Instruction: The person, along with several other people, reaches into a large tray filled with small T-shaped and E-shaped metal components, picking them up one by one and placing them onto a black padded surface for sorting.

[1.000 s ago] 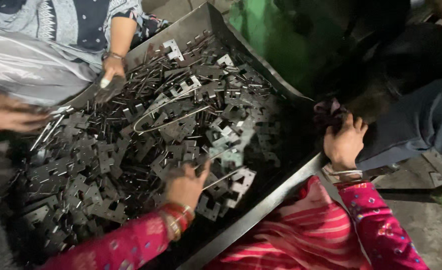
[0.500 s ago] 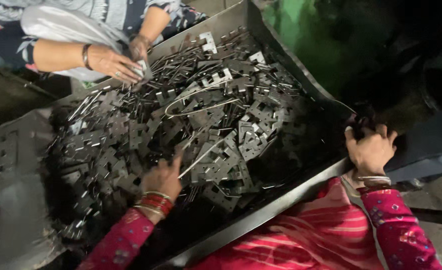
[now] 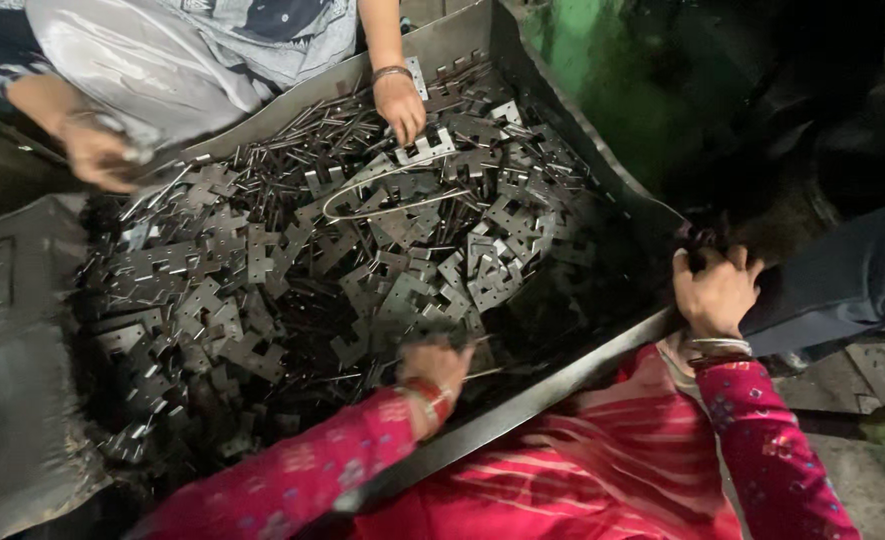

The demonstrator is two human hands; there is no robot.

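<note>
So on the far left of the frame there's a dark flat metal slab with cutouts, sitting just beside the big tray, which runs diagonally across the middle of the shot. Upper left, a co-worker in a pale patterned top has one hand at the tray's far edge, blurred, curled around something I can't make out. The tray is loaded with a heap of stamped metal plates, dark grey, notched cross-ish shapes, mixed with thin rods toward the upper left of the pile. A bent loop of wire lies on top, a bit above the centre. Top middle, the co-worker's other hand, with a bangle on the wrist, is reaching down with fingertips on the plates near the far wall. Lower middle, the wearer's left hand, pink sleeve and red bangles, is down in the plates by the near rim; it's blurry but the fingers look curled into the pieces, and I can't tell if it's actually gripping one. Over on the right, the right hand sits at the tray's right corner, fingers bent together and closed over some small dark pieces there, silver bangles on the wrist.
</note>
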